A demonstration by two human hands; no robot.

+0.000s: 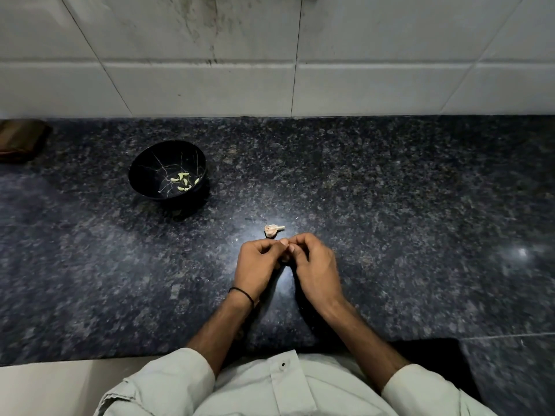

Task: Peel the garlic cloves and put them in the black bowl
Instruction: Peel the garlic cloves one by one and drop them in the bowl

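Cloves [183,181], peeled and pale yellow-green, lie in a loose cluster at the bottom of the black bowl [141,172], toward its right side. I count about seven. The bowl stands upright on the dark speckled countertop [390,205], well to the left of my hands and further back, and thin pale crack-like lines run across its inside.

Just beyond my fingertips, not touching them, the rest of the garlic bulb [271,230] lies on the stone: a small papery stub, off-white with a pinkish-brown tinge, its short stalk pointing right.

My left hand [258,265] and right hand [315,265] meet at the middle of the counter, knuckles up and fingers curled in. Both thumbs and forefingers are drawn tight together and pinch a small garlic clove [287,250]. Only a pale sliver of it shows, so I cannot tell how much skin is on it. My forearms angle in from the counter's near edge, pale sleeves [180,379] rolled back. A thin black band [243,294] circles my left wrist.

A tiled wall [210,85] rises behind the counter, and a brown object [21,139] sits at the far left.
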